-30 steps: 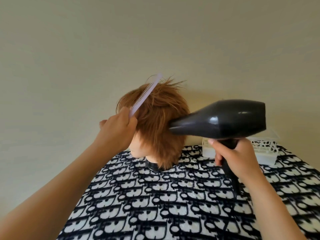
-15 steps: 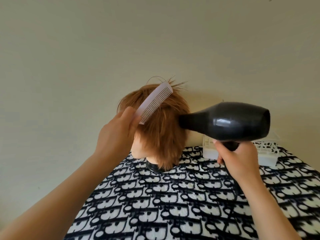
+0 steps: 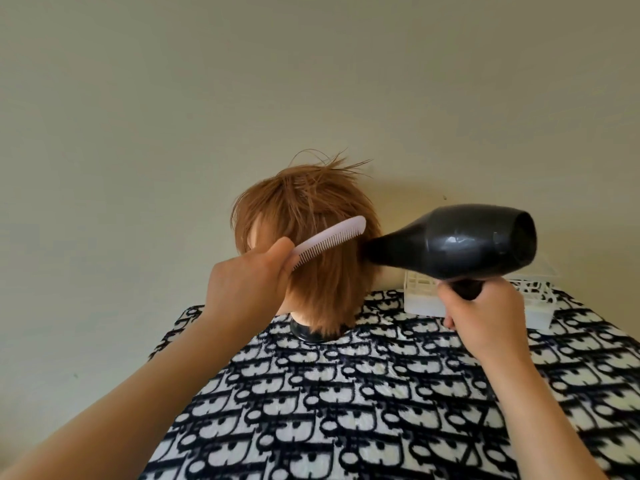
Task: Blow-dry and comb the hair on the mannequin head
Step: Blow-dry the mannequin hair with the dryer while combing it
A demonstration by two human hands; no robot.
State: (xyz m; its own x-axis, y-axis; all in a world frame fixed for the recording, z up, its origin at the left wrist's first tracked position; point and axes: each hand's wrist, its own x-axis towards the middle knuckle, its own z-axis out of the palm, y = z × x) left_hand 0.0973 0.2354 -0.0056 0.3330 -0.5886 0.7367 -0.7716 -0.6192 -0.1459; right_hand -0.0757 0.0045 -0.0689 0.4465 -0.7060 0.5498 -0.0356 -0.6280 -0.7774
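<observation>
Brightness: soft, even light is filling the room.
Shadows: the mannequin head [image 3: 322, 271] is casting a faint shadow rightward on the wall [image 3: 311, 81].
Glare: small white glints are sitting on the hair dryer [image 3: 450, 244].
Blur: the dryer's rear and the right hand [image 3: 485, 320] are smearing; the patterned cloth [image 3: 346, 410] is softening toward the right edge.
Distortion: the forearms are stretching at the bottom corners.

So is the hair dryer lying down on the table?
No, the right hand grips the black hair dryer by its handle, up in the air, with its nozzle at the mannequin head's orange-brown hair.
</observation>
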